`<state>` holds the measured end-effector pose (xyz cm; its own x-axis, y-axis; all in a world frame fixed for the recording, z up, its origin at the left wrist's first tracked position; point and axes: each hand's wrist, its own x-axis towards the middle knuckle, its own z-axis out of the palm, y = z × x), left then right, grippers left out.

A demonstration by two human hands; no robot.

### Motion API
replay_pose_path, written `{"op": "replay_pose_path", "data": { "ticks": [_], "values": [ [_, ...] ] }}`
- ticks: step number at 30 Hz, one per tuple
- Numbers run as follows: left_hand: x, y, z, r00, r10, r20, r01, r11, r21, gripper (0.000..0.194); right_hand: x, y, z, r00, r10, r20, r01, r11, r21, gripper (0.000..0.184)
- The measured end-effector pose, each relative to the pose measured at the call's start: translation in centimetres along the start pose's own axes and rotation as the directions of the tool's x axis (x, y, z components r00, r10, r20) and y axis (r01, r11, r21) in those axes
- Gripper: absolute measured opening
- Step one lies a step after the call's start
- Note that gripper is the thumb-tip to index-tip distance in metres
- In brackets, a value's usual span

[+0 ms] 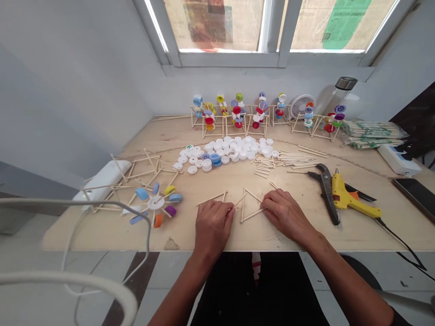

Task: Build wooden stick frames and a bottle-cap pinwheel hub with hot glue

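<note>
My left hand [213, 227] rests on the board with its fingertips at the end of a thin wooden stick [236, 203], a slanted side of a stick triangle [249, 207]. My right hand [285, 213] pinches the triangle's lower stick near its right corner. A separate stick [210, 199] lies just beyond my left fingers, possibly touching them. To the left stands a wheel of coloured bottle caps on sticks [156, 203]. Yellow glue gun [350, 199] and dark pliers [326, 192] lie right of my right hand.
White bottle caps [234, 149] and loose sticks [288, 159] are heaped mid-board. Finished cap-and-stick models [238, 115] line the back edge. A stick frame [136, 174] lies left; a phone [416, 192] and power strip [399, 159] lie right. A white cable [68, 276] crosses the lower left.
</note>
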<state>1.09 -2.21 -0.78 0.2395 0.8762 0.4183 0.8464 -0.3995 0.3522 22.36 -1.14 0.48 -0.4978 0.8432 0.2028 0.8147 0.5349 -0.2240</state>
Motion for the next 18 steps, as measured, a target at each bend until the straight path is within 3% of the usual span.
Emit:
{"op": "replay_pose_path", "data": {
  "ticks": [8, 18],
  "values": [
    [0.7, 0.1, 0.2, 0.994, 0.064, 0.083, -0.070, 0.995, 0.078, 0.017, -0.3, 0.4, -0.5, 0.998, -0.061, 0.024, 0.062, 0.997, -0.036, 0.017],
    [1.0, 0.3, 0.3, 0.983, 0.091, 0.158, -0.115, 0.983, 0.146, 0.017, -0.5, 0.8, -1.6, 0.997, -0.027, 0.073, 0.015, 0.988, 0.156, 0.016]
  ]
}}
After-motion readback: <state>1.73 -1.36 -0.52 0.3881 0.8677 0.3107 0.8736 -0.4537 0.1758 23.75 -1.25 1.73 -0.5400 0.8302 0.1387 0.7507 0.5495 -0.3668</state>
